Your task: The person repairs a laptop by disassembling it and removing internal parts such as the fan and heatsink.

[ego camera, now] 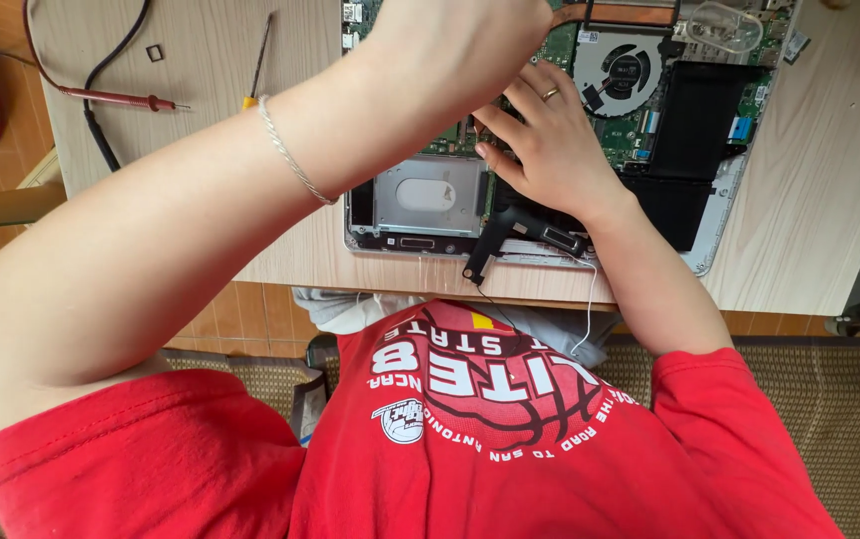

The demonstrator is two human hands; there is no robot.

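- The opened silver laptop with its bottom cover off (719, 235) lies on the pale wood-grain bench (819, 190), its green circuit board (620, 135), round black cooling fan (622, 68), copper heat pipe (630, 12) and flat black battery pack (699, 115) all exposed
- The right hand (550, 140) rests flat on the board near the middle of the laptop, fingers spread and pointing left, a gold ring on one finger; its grip is open, pressing on the parts rather than clasping anything
- The left hand (460, 45) is raised over the upper middle of the laptop, close to the camera and cut by the top edge; a thin silver chain bracelet (290, 155) circles the wrist; whether its grip is open or closed cannot be told
- A silver metal drive bay (428, 195) sits just left of the right hand; a black speaker strip (540, 235) lies along the near edge under the wrist, with thin black and white wires hanging off the bench edge
- On the bench to the left, well apart from the laptop, lie a red multimeter probe with its lead (116, 97), a black cable (101, 145) and a screwdriver with a yellow handle (258, 60)
- A clear plastic piece (724, 25) sits at the upper right of the laptop
- The person wears a red printed T-shirt (470, 429)
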